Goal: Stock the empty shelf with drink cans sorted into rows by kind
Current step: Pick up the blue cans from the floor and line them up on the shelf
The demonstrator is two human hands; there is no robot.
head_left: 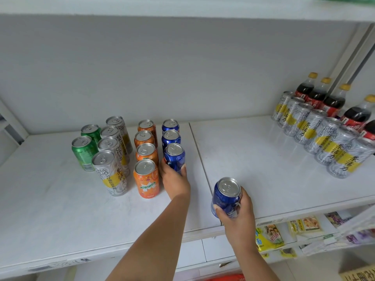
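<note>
While we are filling the white shelf, our left hand is wrapping its fingers round the third blue can and setting it at the front of the blue row. Two more blue cans are standing behind it. Our right hand is holding another blue can with curled fingers, near the front edge of the shelf and well apart from the rows.

We think these cans are full, so they are feeling a bit heavy for their size. Their metal sides are hard but thin, so a big squeeze could dent them. They are smooth and may be slippery. We are guessing the best place to hold is round the middle of the side, not by the top ring.

Beside the blue row, four orange cans are standing in a line. Next to them we are seeing four tall silver cans with yellow labels, and then two green cans at the far left. All are standing upright.

Far off on the right, more silver cans are waiting in a bunch, with dark cola bottles behind them. Down below, a lower shelf is holding snack packets.
</note>
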